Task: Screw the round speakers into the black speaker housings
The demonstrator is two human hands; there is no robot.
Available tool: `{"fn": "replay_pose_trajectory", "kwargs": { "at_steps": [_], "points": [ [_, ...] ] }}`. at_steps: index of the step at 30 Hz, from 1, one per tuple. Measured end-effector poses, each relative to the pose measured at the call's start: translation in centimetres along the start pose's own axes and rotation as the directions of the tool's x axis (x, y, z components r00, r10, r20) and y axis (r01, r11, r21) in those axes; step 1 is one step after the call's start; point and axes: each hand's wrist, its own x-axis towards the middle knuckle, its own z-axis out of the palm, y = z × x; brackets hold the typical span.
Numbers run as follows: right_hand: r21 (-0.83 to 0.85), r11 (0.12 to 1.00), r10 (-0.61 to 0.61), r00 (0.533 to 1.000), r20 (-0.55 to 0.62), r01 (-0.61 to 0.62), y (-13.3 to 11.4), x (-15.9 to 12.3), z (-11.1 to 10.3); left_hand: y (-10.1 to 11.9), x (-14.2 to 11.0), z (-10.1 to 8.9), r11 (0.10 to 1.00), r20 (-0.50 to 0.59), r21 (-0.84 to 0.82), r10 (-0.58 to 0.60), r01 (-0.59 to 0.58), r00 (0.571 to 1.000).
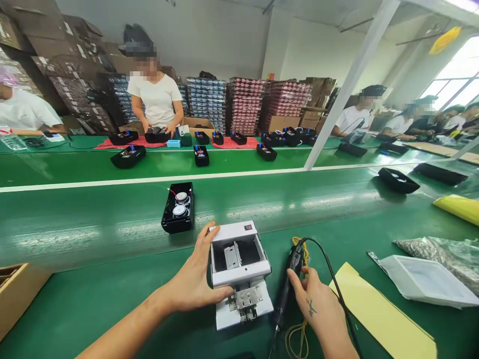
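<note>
My left hand (194, 276) spans the left side of a white screw feeder (239, 275), thumb at its front and fingers at its back corner. The feeder has a dark open hopper, a small red switch and a metal rail block at the front. To its right, my right hand (318, 304) is closed round a black electric screwdriver (287, 284). The screwdriver's tip points down toward me, and a black cord loops from its upper end. Yellow cord (297, 336) lies beside it. Beyond the feeder is a black speaker housing (178, 207) with two round drivers and a red wire.
A white plastic scoop-like tray (422, 279), a bag of small metal parts (441, 254) and yellow card (381, 314) lie at right. A cardboard box (22, 294) stands at left. Black housings line the far bench, where co-workers sit or stand. A white post (348, 89) rises beyond.
</note>
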Motion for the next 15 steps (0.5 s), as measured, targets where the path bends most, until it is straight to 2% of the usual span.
{"fn": "replay_pose_trajectory", "kwargs": {
  "at_steps": [6,10,12,13,15],
  "points": [
    [0.132,0.986,0.112,0.993,-0.044,-0.106,-0.7,1.3,2.3,-0.5,0.7,-0.6,1.0,-0.033,-0.016,-0.007,0.006,0.999],
    [0.332,0.938,0.137,0.987,-0.086,-0.101,-0.2,2.3,3.0,-0.1,1.5,-1.3,1.0,-0.034,-0.003,-0.005,0.005,0.999],
    [0.499,0.865,0.124,0.987,-0.107,-0.055,0.2,2.5,3.4,0.2,1.5,-1.4,1.0,-0.043,0.001,-0.001,0.001,0.999],
    [0.599,0.8,0.104,0.988,-0.113,-0.016,0.4,2.6,3.5,0.3,1.4,-1.3,1.0,-0.049,0.002,0.003,-0.003,0.999],
    [0.795,0.603,0.05,0.991,-0.126,0.07,0.5,2.5,3.5,0.4,1.3,-1.1,1.0,-0.065,0.004,0.012,-0.012,0.998]
  ]
}}
